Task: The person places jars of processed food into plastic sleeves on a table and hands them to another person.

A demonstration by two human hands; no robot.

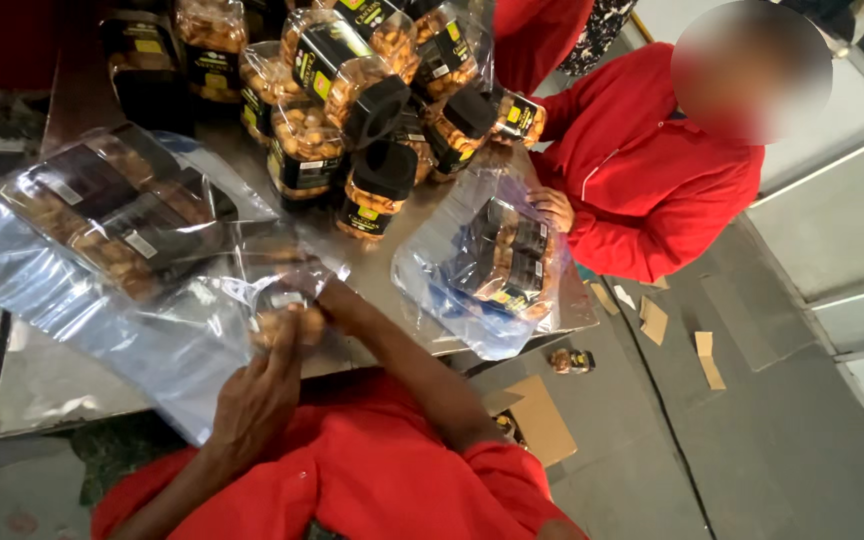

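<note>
Gripping a clear plastic bag of nut jars at its near edge, left hand closed; right hand hidden inside, grip unclear; jar pile crowds far table.

Dim, soft overhead light leaves white glare on the clear crinkled plastic bag at near left, while the whole view is slightly motion-blurred, darkest at far left, and bent at the edges.
</note>
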